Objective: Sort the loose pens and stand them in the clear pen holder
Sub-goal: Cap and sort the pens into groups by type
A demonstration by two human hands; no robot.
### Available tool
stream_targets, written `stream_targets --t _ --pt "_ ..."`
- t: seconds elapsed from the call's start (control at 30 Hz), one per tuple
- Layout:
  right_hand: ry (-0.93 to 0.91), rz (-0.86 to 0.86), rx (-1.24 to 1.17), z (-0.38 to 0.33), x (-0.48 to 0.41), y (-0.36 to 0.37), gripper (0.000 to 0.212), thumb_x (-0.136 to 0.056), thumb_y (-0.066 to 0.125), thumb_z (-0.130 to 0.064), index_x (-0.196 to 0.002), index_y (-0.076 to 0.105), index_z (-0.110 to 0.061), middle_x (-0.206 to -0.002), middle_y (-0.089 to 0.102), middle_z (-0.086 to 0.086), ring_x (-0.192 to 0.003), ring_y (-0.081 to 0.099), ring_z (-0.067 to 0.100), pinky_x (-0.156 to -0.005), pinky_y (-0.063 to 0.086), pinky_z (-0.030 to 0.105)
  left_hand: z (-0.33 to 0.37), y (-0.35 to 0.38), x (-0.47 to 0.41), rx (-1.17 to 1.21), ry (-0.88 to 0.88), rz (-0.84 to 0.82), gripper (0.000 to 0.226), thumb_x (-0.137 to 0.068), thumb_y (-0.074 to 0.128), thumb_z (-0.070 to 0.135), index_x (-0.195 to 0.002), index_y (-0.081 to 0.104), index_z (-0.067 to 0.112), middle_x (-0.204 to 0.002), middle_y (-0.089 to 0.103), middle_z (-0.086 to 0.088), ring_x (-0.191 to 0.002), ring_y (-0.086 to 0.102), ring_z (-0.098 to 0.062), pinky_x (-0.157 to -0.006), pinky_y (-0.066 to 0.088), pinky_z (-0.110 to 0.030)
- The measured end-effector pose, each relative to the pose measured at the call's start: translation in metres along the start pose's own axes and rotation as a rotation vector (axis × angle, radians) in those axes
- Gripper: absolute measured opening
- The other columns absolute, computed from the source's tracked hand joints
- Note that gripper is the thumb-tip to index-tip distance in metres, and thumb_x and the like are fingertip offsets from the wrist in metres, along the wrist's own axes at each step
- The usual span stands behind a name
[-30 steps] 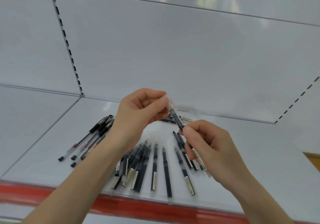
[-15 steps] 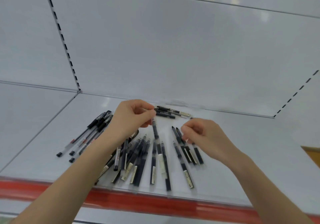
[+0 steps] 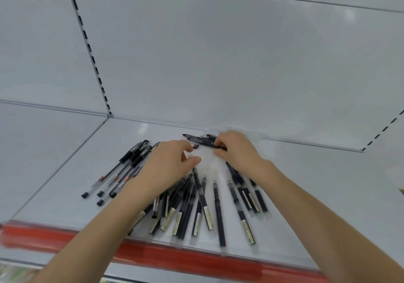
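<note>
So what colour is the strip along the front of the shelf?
The strip is red. The head view, the only one, shows it clearly.

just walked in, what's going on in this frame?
A person is sorting loose pens on a white shelf. The right hand grips a dark pen in the small group at the back; the left hand hovers beside it, holding nothing. A fan of dark pens lies near the front edge, clear pens off to the left. No pen holder is in view.
</note>
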State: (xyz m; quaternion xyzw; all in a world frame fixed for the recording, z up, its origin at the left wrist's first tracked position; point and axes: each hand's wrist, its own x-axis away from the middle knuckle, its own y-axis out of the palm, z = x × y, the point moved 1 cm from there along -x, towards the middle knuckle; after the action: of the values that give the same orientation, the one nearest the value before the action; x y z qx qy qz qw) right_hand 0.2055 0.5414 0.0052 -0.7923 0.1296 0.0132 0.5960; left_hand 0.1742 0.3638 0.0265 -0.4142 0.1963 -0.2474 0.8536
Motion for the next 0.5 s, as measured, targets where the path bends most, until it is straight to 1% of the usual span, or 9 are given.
stream_targets --t 0.1,0.13,0.2,0.27,0.3,0.33,0.4,0.5 --pt "0.052 -0.043 -0.025 0.002 -0.001 0.002 0.018 -0.089 0.055 -0.021 -0.099 0.063 -0.009 -0.098 0.063 0.008 -0.089 0.057 0.024 -0.073 0.044 0.033 -0.004 -0.001 -0.001 0.022 -0.016 -0.007 0.032 -0.086 0.06 0.036 -0.111 0.062 0.016 -0.08 0.059 0.004 -0.079 0.056 -0.013 -0.074 0.041 -0.024" --pt "0.057 -0.048 -0.037 0.003 0.001 0.001 0.018 -0.089 0.054 -0.02 -0.098 0.064 -0.008 -0.096 0.064 0.008 -0.086 0.057 0.023 -0.071 0.044 0.032 -0.004 -0.001 -0.002 0.026 -0.014 -0.009 0.032 -0.086 0.059 0.036 -0.11 0.062 0.015 -0.079 0.059 0.004 -0.078 0.056 -0.013 -0.075 0.042 -0.024" --pt "0.067 -0.034 -0.072 0.007 0.007 -0.004 0.019 -0.09 0.051 -0.017 -0.094 0.065 -0.005 -0.09 0.064 0.007 -0.081 0.056 0.021 -0.067 0.041 0.03 -0.002 -0.001 -0.004 0.021 0.004 -0.01 0.031 -0.087 0.058 0.035 -0.109 0.063 0.014 -0.079 0.059 0.003 -0.077 0.054 -0.014 -0.077 0.043 -0.026" --pt "0.107 0.018 -0.125 0.014 0.017 -0.015 0.018 -0.091 0.05 -0.017 -0.093 0.064 -0.005 -0.087 0.063 0.005 -0.081 0.056 0.021 -0.071 0.042 0.031 0.0 0.0 -0.011 0.013 0.025 -0.01 0.028 -0.089 0.056 0.033 -0.107 0.064 0.013 -0.079 0.059 0.002 -0.076 0.053 -0.015 -0.077 0.044 -0.027" --pt "0.141 0.062 -0.17 0.019 0.023 -0.021 0.017 -0.091 0.051 -0.017 -0.093 0.064 -0.005 -0.086 0.062 0.005 -0.081 0.056 0.021 -0.071 0.042 0.029 0.001 0.0 -0.016 0.006 0.035 -0.013 0.026 -0.089 0.056 0.032 -0.105 0.064 0.013 -0.08 0.059 0.001 -0.077 0.053 -0.016 -0.077 0.044 -0.028" --pt "0.182 0.11 -0.223 0.025 0.03 -0.028 0.016 -0.091 0.052 -0.017 -0.093 0.063 -0.005 -0.083 0.062 0.005 -0.078 0.055 0.02 -0.067 0.04 0.024 0.002 0.002 -0.022 -0.005 0.05 -0.017 0.025 -0.089 0.056 0.031 -0.104 0.065 0.013 -0.083 0.06 0.001 -0.078 0.053 -0.016 -0.078 0.044 -0.028" --pt "0.262 0.186 -0.303 0.036 0.044 -0.041 0.012 -0.09 0.054 -0.017 -0.089 0.061 -0.007 -0.076 0.062 0.004 -0.07 0.053 0.017 -0.056 0.036 0.013 0.006 0.007 -0.037 -0.03 0.105 -0.032 0.022 -0.09 0.056 0.025 -0.103 0.065 0.01 -0.091 0.064 -0.003 -0.085 0.055 -0.018 -0.081 0.042 -0.027" --pt "0.369 0.237 -0.379 0.045 0.065 -0.054 0.005 -0.088 0.057 -0.018 -0.087 0.058 -0.013 -0.071 0.059 -0.005 -0.063 0.051 0.008 -0.054 0.037 0.004 0.013 0.022 -0.068 -0.106 0.226 -0.072 0.021 -0.091 0.053 0.017 -0.103 0.065 0.004 -0.099 0.065 -0.01 -0.093 0.059 -0.026 -0.082 0.042 -0.029"
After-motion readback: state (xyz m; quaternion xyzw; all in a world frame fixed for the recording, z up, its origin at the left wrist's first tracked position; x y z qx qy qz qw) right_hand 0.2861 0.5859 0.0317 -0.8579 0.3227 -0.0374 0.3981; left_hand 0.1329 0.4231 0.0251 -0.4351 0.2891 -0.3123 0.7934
